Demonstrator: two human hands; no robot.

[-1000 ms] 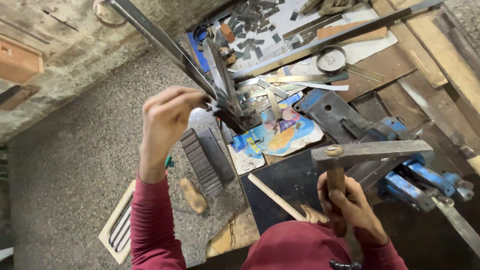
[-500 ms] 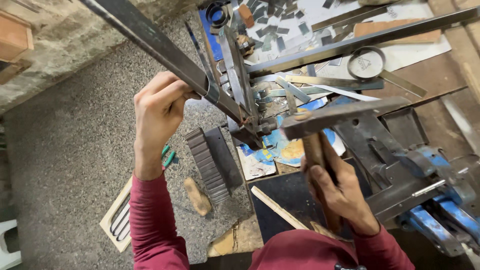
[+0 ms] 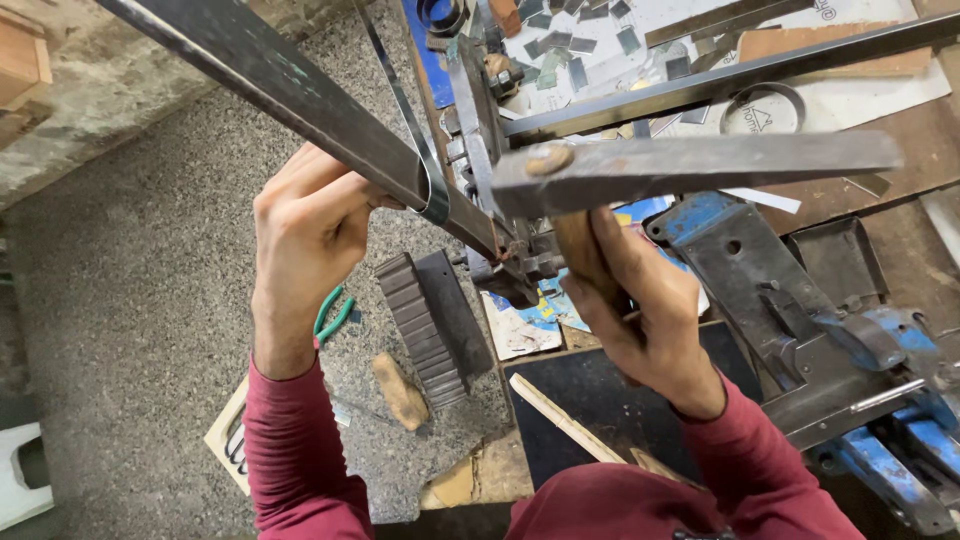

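Right hand (image 3: 640,320): closed fully around the wooden handle (image 3: 585,255) of a hammer, fingers wrapped, thumb along the shaft. The hammer head (image 3: 700,165), a long grey steel bar, sits directly above the fist and runs crosswise, its long axis roughly level from left to right. Its left end lies just beside the joint of the workpiece.

Left hand (image 3: 310,225): closed on a flat dark steel bar (image 3: 290,95), fingers curled over its underside next to a thin metal band (image 3: 432,190) looped around it. From this grip the bar's long axis runs up and away to the left, and down to the right towards a clamped junction (image 3: 510,260), which lies between the two hands. The left hand is on the work; the right hand is near it, with the tool.

Beyond the grips: a ribbed metal block (image 3: 425,325) below the junction, green-handled pliers (image 3: 330,315) beside the left wrist, a blue vise (image 3: 800,310) to the right of the right hand.

Not determinable: whether the hammer head touches the junction; how the junction is fastened, as hammer and fingers cover it. The bar's upper end is cut off by the frame edge.
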